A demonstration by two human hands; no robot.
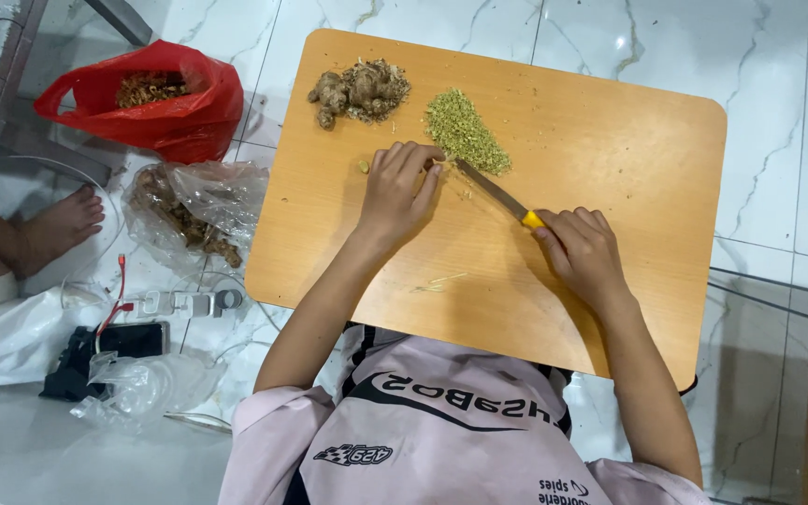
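One knife (490,190), two root heaps (one chopped).

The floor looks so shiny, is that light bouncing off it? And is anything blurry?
In the head view, yes: the white marble floor shows bright glare spots near the top edge. The wooden table is evenly lit, with soft shadows under the left hand and right hand. The knife looks sharp; nothing is noticeably blurred.

On the wooden board (610,150), the chopped heap (466,131) lies right of the whole roots (359,92); the knife (497,194) rests just before it (blade touching). Left, on the floor (778,75), sit two bags (156,98).
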